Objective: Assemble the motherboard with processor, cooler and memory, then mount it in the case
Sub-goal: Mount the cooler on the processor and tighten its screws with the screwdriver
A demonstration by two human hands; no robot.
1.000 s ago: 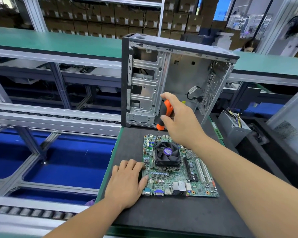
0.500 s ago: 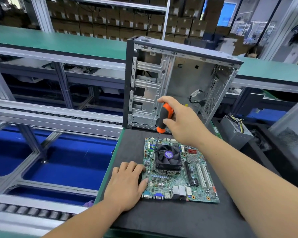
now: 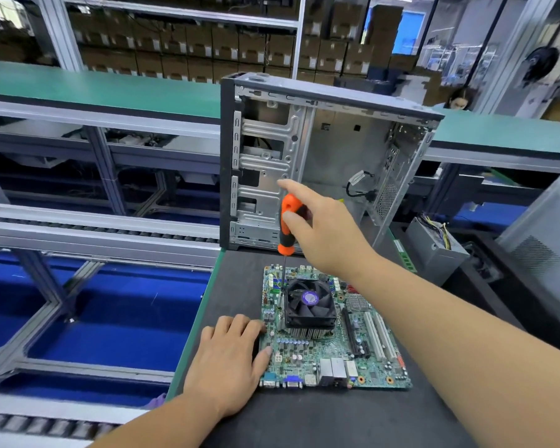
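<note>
Left hand (image 3: 227,360) presses flat to steady the motherboard (image 3: 333,357) while right hand (image 3: 324,227) grips the screwdriver (image 3: 289,221) upright over a cooler (image 3: 309,305) screw.

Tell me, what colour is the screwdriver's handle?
Orange with black grip sections, seen in the head view: the screwdriver is held by the right hand.

Motherboard (image 3: 333,354) with cooler (image 3: 309,305) on dark desk (image 3: 240,279) before open case (image 3: 324,156); left hand (image 3: 230,360) flat at board's edge, right hand (image 3: 327,227) gripping orange-black screwdriver (image 3: 288,224) upright at cooler's corner.
</note>
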